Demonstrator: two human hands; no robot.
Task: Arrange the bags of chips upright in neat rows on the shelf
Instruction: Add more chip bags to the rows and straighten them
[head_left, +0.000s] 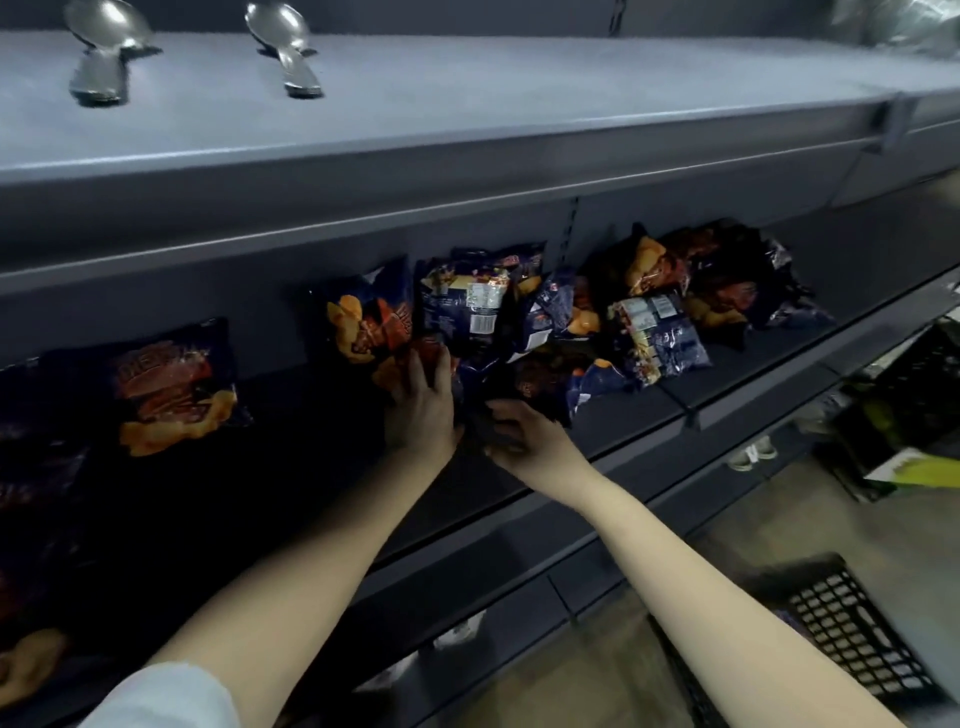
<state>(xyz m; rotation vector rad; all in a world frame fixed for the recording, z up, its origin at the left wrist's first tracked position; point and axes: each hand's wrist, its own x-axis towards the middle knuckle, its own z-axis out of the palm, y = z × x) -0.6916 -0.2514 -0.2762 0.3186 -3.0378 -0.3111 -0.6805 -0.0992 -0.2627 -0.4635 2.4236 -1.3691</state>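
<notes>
Dark blue and orange chip bags lie jumbled on the dark shelf (623, 431). One bag (176, 389) stands upright at the left, another (369, 322) leans against the back wall, and a loose pile (654, 312) spreads to the right. My left hand (421, 410) holds the side of a dark bag (467, 384) at the middle of the shelf. My right hand (524, 436) grips that bag's lower edge, fingers curled round it. The bag is deep in shadow and partly hidden by both hands.
The grey upper shelf (467, 104) juts out above, with two bundles of metal spoons (104, 47) on it. A black plastic crate (852, 634) sits on the floor at lower right. More chip bags (31, 665) lie at the far left edge.
</notes>
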